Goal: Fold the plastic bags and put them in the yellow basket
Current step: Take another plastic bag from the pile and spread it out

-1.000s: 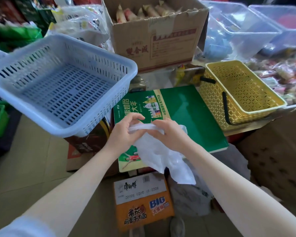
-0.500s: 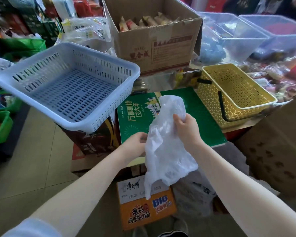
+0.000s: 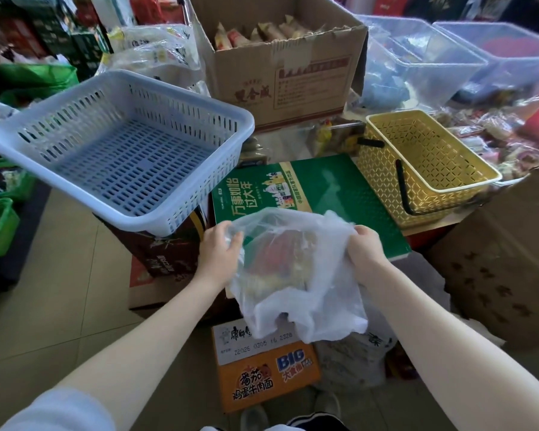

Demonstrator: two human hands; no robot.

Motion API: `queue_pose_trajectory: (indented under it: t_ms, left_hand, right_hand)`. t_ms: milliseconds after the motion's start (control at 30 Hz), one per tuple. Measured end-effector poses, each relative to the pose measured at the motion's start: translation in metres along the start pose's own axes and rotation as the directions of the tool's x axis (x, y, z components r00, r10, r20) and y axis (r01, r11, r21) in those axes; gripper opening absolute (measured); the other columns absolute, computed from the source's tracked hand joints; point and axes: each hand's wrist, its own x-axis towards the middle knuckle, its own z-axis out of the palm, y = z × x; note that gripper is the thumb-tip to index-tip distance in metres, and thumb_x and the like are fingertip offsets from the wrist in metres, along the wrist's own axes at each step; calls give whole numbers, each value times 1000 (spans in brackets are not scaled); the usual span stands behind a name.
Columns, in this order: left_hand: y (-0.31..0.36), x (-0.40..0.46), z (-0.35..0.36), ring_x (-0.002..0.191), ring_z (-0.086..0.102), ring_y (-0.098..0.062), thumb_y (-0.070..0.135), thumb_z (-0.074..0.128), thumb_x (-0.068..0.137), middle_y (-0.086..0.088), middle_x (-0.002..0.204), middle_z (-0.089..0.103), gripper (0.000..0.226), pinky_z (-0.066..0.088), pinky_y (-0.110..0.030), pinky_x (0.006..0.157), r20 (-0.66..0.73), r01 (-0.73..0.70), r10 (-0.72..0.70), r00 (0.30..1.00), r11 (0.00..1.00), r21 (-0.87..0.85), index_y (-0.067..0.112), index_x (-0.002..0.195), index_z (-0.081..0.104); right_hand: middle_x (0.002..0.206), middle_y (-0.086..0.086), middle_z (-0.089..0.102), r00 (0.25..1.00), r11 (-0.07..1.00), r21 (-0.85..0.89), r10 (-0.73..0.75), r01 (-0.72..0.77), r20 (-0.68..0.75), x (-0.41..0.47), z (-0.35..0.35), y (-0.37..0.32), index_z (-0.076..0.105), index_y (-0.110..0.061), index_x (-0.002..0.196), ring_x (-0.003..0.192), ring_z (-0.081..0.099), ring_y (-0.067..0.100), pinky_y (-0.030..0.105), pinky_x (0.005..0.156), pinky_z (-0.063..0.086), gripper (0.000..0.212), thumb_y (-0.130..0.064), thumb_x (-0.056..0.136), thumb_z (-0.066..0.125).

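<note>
Plastic bag [image 3: 296,275], thin, translucent and whitish, hangs spread between two hands in the near middle of the head view, above the near edge of a green box [image 3: 330,194]. That flat green box with printed lettering serves as the work surface; it lies on stacked cartons over a pale tiled floor [image 3: 59,290] in what looks like a crowded shop. An orange carton [image 3: 265,377] stands on the floor just below the bag.

The bag's top edge runs left to right from one hand to the other, and its body sags toward the near side, ending in loose, uneven lobes. It is crumpled and creased, not yet folded, and the colours of the box show dimly through it.

The left hand [image 3: 220,253] pinches the bag's left top corner, thumb and fingers curled round the film. The right hand [image 3: 366,248] grips the right top corner in the same way, fingers closed on the plastic.

The yellow basket [image 3: 479,178] sits to the far right of the green box, just beside it, with a black handle folded down against its near wall. A pale blue slotted basket [image 3: 199,194] rests tilted on a dark carton to the left. Farther off stands an open cardboard box [image 3: 287,82] of packets, and clear plastic bins [image 3: 467,57] lie at the far right.
</note>
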Motion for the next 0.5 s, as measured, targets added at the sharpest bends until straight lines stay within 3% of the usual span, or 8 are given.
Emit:
queue_pose_trajectory:
  t_ms: [100, 167, 233, 300, 367, 400, 500]
  left_hand:
    - [29, -17, 1, 122, 33, -4, 89, 20, 66, 7, 128, 37, 102, 23, -20, 104, 91, -303, 321, 943, 938, -168, 15, 132, 41]
    - [46, -28, 3, 114, 41, 0, 93, 34, 56, 11, 123, 42, 104, 32, -14, 95, 214, -362, 400, 891, 912, -194, 19, 129, 42]
    - [54, -33, 9, 106, 44, -2, 69, 64, 65, 13, 119, 42, 85, 38, -14, 83, 267, -348, 357, 895, 934, -83, 20, 130, 39]
    - [50, -27, 16, 93, 55, -9, 38, 68, 81, 8, 108, 54, 49, 45, -25, 79, 203, -254, 258, 945, 966, -47, 17, 120, 46]
    - [45, -22, 15, 62, 59, -12, 24, 53, 92, 1, 73, 62, 13, 47, -29, 65, 187, -62, 99, 977, 980, -191, 11, 94, 56]
    - [42, -19, 14, 48, 50, -11, 20, 45, 96, 0, 58, 54, 19, 42, -26, 54, 201, 66, 1, 980, 942, -329, 10, 83, 54]
    - [34, -8, 8, 32, 25, -5, 17, 33, 100, 6, 44, 32, 29, 20, -16, 32, 249, 366, -274, 929, 582, -726, 12, 73, 44]
  right_hand:
    - [67, 13, 52, 999, 999, -32, -8, 10, 46, -6, 10, -8, 58, -3, 79, 63, 49, 22, 34, 57, 39, 10, -3, 74, 49]
    - [73, 15, 51, 996, 1000, -8, 15, -15, 91, -5, 15, -15, 56, -3, 78, 65, 47, 23, 35, 58, 38, 10, -2, 73, 48]
    - [75, 16, 51, 992, 1000, -3, 24, -24, 123, -4, 16, -19, 57, -4, 80, 67, 47, 24, 37, 60, 37, 12, -3, 71, 49]
    - [75, 15, 48, 984, 999, -16, 33, -31, 172, -4, 11, -21, 56, -8, 82, 67, 45, 25, 36, 61, 35, 13, -4, 70, 52]
    - [71, 16, 51, 979, 998, -57, 39, -28, 202, -4, 1, -17, 59, -3, 78, 63, 49, 26, 37, 59, 40, 4, -4, 75, 57]
    - [72, 17, 57, 982, 995, -93, 49, -33, 182, -1, -7, -12, 62, 2, 79, 64, 54, 27, 38, 60, 45, 7, -5, 77, 61]
    - [91, 21, 69, 974, 986, -29, 168, -165, 152, 2, -31, 8, 65, 3, 104, 76, 66, 31, 43, 68, 56, 31, -11, 78, 72]
